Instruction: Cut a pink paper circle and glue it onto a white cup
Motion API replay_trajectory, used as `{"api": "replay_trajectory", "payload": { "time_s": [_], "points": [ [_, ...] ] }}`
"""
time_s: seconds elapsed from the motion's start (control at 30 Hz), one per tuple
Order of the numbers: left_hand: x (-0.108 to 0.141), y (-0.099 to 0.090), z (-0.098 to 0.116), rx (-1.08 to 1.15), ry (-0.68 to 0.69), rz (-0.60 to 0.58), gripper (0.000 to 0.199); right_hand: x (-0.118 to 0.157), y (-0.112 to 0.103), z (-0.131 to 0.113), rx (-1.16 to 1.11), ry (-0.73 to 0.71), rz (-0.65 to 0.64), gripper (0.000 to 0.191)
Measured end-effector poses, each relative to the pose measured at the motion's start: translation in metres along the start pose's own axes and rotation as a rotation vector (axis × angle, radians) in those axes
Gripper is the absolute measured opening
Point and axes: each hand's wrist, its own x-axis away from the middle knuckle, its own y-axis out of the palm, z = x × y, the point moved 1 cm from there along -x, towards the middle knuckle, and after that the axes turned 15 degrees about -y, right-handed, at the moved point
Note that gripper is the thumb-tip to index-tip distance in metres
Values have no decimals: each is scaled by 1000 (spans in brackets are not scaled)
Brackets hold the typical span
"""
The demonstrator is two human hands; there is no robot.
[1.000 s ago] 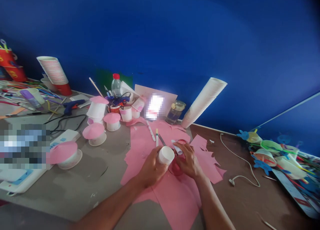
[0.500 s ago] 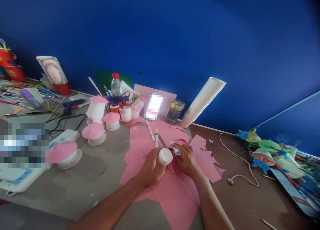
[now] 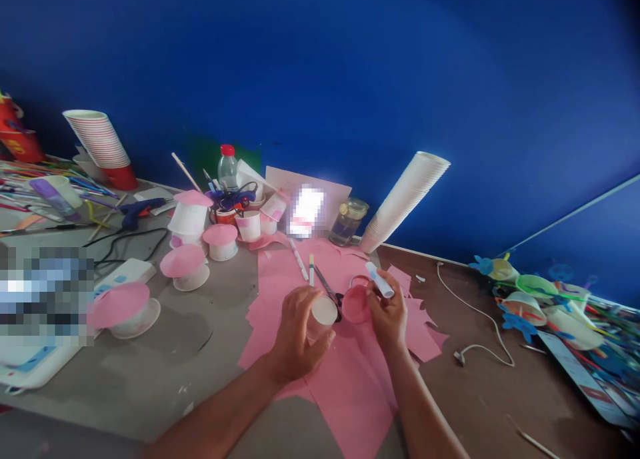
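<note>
My left hand (image 3: 297, 332) is wrapped round the side of a small white paper cup (image 3: 325, 311), its round end turned up. In my right hand (image 3: 391, 312) is a short white tube (image 3: 379, 280), which looks like a glue stick. A round pink piece (image 3: 355, 305) lies just left of my right fingers; whether they touch it I cannot tell. Between the hands, scissors (image 3: 327, 286) rest on sheets of pink paper (image 3: 350, 406). Two slim markers, one with a yellow end (image 3: 311, 270), lie beyond the cup.
Several white cups with pink paper tops (image 3: 183, 267) stand on the left. A tall leaning stack of white cups (image 3: 405, 202) is at the back, beside a jar (image 3: 349, 222) and a bright phone (image 3: 306, 211). A white cable (image 3: 487, 312) lies right.
My right hand has lifted away from the cup to the right, carrying the white tube. The round pink piece and the scissors' handles now show more. My left hand keeps the cup.
</note>
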Motion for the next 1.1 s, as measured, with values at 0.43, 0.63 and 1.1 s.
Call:
{"api": "replay_trajectory", "payload": {
  "time_s": [0.43, 0.63, 1.1],
  "points": [
    [-9, -9, 5, 150, -236, -30, 24, 26, 20, -31, -174, -111, -17, 36],
    [-10, -9, 6, 151, -261, 38, 14, 34, 21, -36, -249, -149, -114, 41],
    [-33, -36, -7, 377, -536, 403, 19, 31, 27, -20, -122, -153, -109, 40]
  ]
}}
